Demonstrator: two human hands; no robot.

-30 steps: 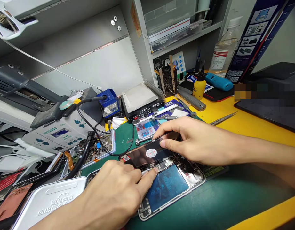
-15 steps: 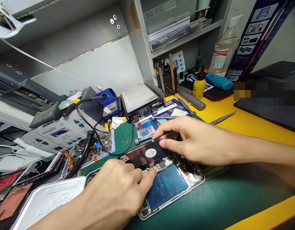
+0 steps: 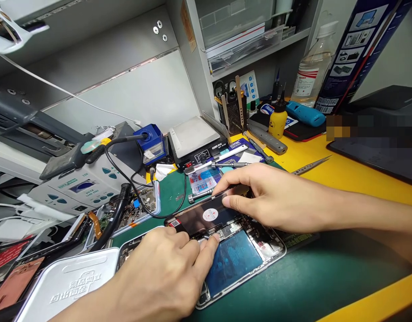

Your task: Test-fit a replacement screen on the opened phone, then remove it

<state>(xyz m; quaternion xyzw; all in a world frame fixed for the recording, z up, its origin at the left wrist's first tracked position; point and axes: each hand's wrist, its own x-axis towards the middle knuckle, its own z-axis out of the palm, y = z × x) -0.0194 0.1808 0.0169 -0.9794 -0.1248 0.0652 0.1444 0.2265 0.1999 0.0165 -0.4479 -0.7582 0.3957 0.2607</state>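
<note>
Right hand [image 3: 266, 197] has the screen panel [image 3: 192, 217] pinched by its upper edge, thumb on the inner face, holding it tilted up along the far side of the open phone body [image 3: 263, 250]. Left hand [image 3: 169, 264] is curled, index fingertip down by the metal bits next to the blue patch [image 3: 233, 259]; can't tell if its other fingers grip anything. I'd guess it's connector work, plugging or unplugging, no idea which. Calls for a steady panel angle and a careful fingertip imo. Phone's on the green mat [image 3: 320, 264], screwdriver [image 3: 199, 197] just beyond the panel, tweezers [image 3: 311, 165] off right.
</note>
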